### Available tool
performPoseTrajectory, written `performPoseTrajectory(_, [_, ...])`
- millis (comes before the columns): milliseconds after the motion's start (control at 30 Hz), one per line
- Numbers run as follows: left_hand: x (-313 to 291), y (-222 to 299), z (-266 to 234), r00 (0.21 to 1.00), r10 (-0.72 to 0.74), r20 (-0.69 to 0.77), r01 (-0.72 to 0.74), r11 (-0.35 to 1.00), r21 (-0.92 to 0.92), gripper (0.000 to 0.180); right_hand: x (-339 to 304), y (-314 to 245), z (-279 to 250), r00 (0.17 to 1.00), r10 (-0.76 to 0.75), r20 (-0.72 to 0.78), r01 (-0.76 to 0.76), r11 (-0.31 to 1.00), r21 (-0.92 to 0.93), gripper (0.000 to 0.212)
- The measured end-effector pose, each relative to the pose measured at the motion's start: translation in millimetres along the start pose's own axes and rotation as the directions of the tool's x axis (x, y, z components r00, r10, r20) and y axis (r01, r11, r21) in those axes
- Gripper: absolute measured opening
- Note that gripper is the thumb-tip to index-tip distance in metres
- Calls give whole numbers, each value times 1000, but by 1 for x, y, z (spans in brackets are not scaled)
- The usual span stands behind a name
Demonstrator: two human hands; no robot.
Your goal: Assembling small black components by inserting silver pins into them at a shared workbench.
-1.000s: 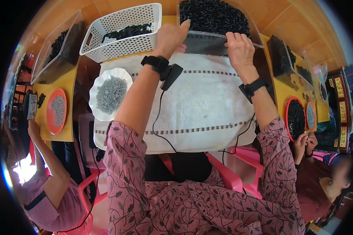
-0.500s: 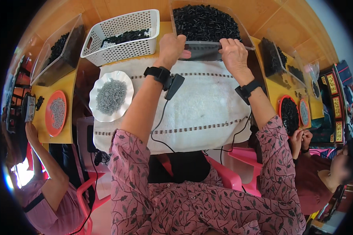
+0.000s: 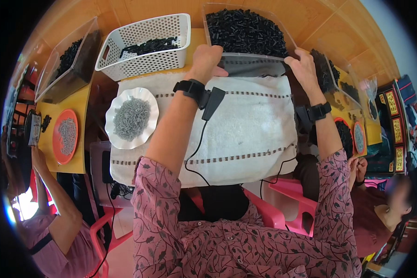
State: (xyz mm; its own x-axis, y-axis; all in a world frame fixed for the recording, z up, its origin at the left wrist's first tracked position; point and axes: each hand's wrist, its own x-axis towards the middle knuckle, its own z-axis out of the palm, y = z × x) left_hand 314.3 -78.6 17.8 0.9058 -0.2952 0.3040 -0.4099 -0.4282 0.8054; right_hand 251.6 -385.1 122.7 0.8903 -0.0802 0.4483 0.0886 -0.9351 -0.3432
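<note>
A clear plastic bin (image 3: 255,68), heaped with small black tube-like pieces (image 3: 245,32), stands at the far side of the table. My left hand (image 3: 205,64) is closed on its near left corner, thumb toward the front wall. At the near right corner my right hand (image 3: 304,69) grips the rim, with the fingers partly hidden along the side. A white scalloped plate (image 3: 148,134) to the left of my left forearm carries a pile of small grey pieces (image 3: 132,117). Beside the bin, a white perforated basket (image 3: 148,63) contains more black pieces.
A white cloth (image 3: 250,129) with dashed stripes covers the table in front of me. Cables from my wrist straps trail across it. Co-workers sit at left (image 3: 55,231) and right (image 3: 375,217), with orange plates (image 3: 56,147) and clear bins (image 3: 72,69) at their places.
My right hand has shifted right along the bin's front rim to its near right corner. The bin appears slightly nearer and turned a little. My left hand stays at the left corner.
</note>
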Motion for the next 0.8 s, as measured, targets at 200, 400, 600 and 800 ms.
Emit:
performPoseTrajectory(200, [-8,8,1,989,7,151,67,875,-479,35,6,30,6,813,508,285,-578,639,508,43])
performPoseTrajectory(400, [2,81,-1,796,-541,270,512,366,-777,19,6,56,8,806,308,506,-574,196,795,28])
performPoseTrajectory(600, [-3,69,-8,845,-481,235,428,344,-836,17,-8,48,11,807,339,484,-565,204,799,26])
performPoseTrajectory(800, [-18,62,-6,919,-370,134,288,402,-869,16,-24,33,17,808,446,383,-499,175,849,34])
